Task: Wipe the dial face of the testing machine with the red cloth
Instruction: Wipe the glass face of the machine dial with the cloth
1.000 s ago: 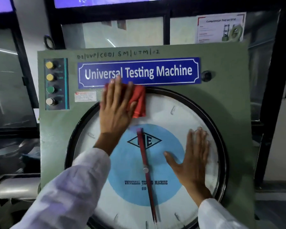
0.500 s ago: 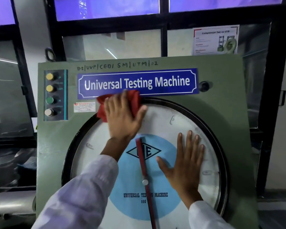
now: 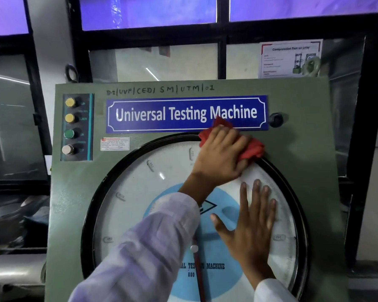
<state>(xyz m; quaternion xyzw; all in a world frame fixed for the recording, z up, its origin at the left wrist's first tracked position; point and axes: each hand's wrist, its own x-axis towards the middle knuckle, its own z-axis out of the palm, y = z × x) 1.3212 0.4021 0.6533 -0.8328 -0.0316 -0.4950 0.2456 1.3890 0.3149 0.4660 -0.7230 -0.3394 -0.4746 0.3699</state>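
Observation:
The round white dial face (image 3: 144, 192) with a blue centre and black rim fills the green front of the testing machine (image 3: 303, 131). My left hand (image 3: 222, 159) presses the red cloth (image 3: 252, 149) against the dial's upper right rim, just under the blue nameplate. The cloth bulges out past my fingers to the right and above. My right hand (image 3: 252, 227) lies flat with fingers spread on the right half of the glass. The red pointer (image 3: 200, 277) runs down from the hub, partly hidden by my left sleeve.
A panel with two yellow, one green and one white push button (image 3: 69, 126) sits at the machine's upper left. A black knob (image 3: 275, 119) is right of the blue nameplate (image 3: 183, 114). Black-framed windows stand behind, with a poster (image 3: 289, 59) taped up.
My left hand has slid the red cloth from the top left of the dial across to the upper right rim. My right hand has stayed flat on the glass. The view has tilted up slightly.

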